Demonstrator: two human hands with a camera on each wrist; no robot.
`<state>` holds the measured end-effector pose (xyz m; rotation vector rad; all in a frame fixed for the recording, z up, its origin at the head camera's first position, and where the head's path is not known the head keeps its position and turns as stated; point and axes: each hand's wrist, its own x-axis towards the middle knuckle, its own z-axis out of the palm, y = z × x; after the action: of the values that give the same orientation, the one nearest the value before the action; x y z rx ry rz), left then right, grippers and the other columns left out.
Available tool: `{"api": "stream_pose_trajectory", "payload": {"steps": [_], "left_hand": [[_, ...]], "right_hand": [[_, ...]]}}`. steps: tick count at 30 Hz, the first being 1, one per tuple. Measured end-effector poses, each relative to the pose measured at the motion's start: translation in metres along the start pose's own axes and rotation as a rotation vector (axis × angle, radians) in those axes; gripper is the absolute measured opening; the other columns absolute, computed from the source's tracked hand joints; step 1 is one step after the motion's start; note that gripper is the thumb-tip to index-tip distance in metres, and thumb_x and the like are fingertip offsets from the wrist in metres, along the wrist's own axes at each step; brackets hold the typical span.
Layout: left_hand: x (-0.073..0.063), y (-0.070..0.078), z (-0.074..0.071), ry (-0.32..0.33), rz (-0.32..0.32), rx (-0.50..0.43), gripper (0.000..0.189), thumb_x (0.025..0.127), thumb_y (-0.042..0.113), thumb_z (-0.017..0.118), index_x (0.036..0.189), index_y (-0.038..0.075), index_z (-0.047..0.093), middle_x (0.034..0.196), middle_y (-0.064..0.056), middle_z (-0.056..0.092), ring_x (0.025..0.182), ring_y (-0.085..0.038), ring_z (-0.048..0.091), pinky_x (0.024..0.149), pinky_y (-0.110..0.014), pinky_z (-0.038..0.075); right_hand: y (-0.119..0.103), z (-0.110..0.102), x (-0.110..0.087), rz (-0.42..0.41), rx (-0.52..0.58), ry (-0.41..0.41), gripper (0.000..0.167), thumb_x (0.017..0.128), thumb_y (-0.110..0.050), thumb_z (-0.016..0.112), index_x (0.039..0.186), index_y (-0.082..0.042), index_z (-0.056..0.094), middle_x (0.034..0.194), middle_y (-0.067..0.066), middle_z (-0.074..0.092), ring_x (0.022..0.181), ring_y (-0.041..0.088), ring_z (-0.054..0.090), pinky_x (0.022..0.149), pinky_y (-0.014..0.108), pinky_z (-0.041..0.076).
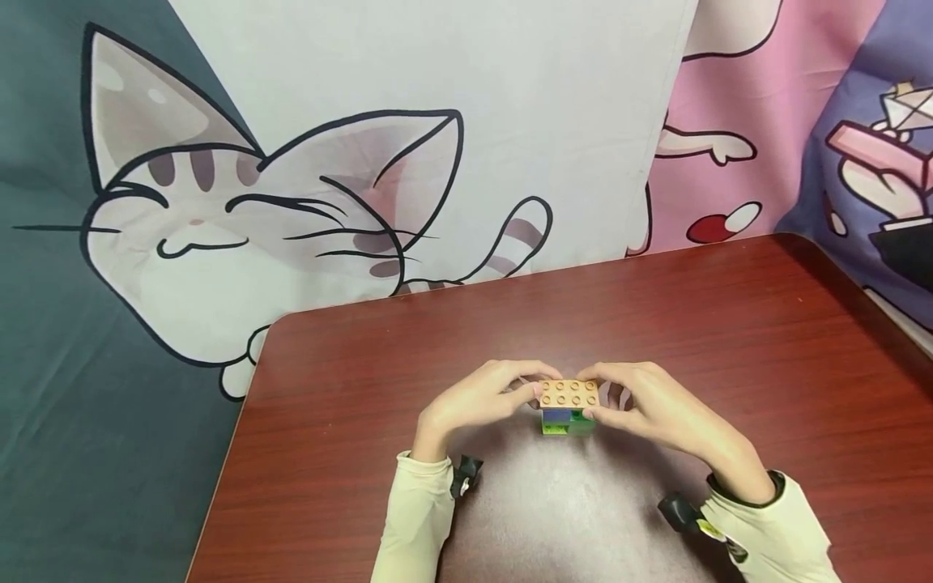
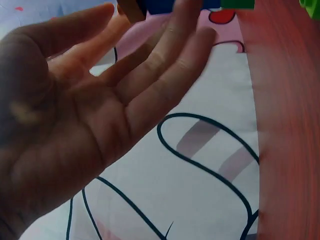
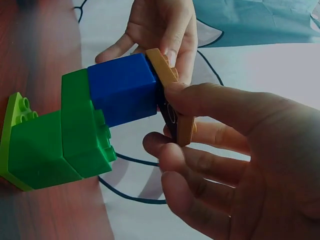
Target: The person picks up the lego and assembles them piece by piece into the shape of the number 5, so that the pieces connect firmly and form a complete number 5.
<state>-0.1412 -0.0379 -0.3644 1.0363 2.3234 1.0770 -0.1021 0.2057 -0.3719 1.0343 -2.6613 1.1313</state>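
A flat orange building brick (image 1: 568, 393) with two rows of studs lies on top of a small stack. My left hand (image 1: 481, 401) pinches its left end between thumb and fingers. At the opposite end my right hand (image 1: 649, 405) grips it, thumb at the near edge, fingers behind. Under it the right wrist view shows a blue brick (image 3: 122, 87), then a green brick (image 3: 82, 130) and a green block (image 3: 37, 150) on a lime-green plate (image 3: 7, 140). The orange brick sticks out past the blue one on the right hand's side, showing its dark hollow underside (image 3: 169, 115).
The stack stands on a reddish-brown wooden table (image 1: 350, 421). Behind the table hangs a cloth (image 1: 583, 97) printed with a cartoon cat. Each wrist carries a small black camera, one on the left (image 1: 466, 476) and one on the right (image 1: 679, 513).
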Motion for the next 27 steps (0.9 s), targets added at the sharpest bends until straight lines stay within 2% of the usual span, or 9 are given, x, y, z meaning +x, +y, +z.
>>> {"api": "stream_pose_trajectory", "payload": {"steps": [4,11,21,27], "left_hand": [[0.0012,-0.0017,0.0032,-0.017,-0.007,-0.024,0.025,0.095,0.014,0.051,0.116,0.018,0.063,0.091,0.008,0.061,0.077,-0.008,0.056,0.069,-0.019,0.045],[0.0039,-0.0037,0.0014,-0.011,0.007,-0.018,0.025,0.095,0.017,0.054,0.117,0.017,0.064,0.101,0.011,0.063,0.085,-0.002,0.054,0.078,-0.022,0.045],[0.0073,-0.0006,0.0040,-0.005,-0.002,-0.048,0.026,0.094,0.015,0.055,0.119,0.017,0.063,0.104,0.010,0.063,0.095,0.001,0.056,0.083,-0.019,0.044],[0.0071,-0.0030,0.0058,-0.047,-0.069,-0.122,0.028,0.095,0.018,0.052,0.122,0.016,0.061,0.099,0.007,0.064,0.075,-0.003,0.063,0.068,-0.020,0.049]], "right_hand": [[0.0005,0.0006,-0.0016,-0.008,-0.005,0.002,0.030,0.077,-0.014,0.075,0.105,-0.013,0.065,0.073,-0.016,0.054,0.060,-0.001,0.049,0.051,0.021,0.044],[0.0015,-0.0035,-0.0008,0.000,-0.003,0.005,0.032,0.076,-0.013,0.076,0.107,-0.014,0.065,0.075,-0.016,0.054,0.060,0.000,0.049,0.052,0.022,0.045],[0.0064,-0.0084,-0.0036,0.039,0.037,-0.027,0.032,0.080,-0.013,0.073,0.111,-0.012,0.063,0.080,-0.013,0.057,0.067,0.002,0.052,0.055,0.026,0.049],[0.0061,-0.0085,-0.0037,0.068,0.038,-0.038,0.033,0.081,-0.014,0.073,0.112,-0.011,0.063,0.082,-0.012,0.058,0.069,0.002,0.053,0.056,0.025,0.049]]}}
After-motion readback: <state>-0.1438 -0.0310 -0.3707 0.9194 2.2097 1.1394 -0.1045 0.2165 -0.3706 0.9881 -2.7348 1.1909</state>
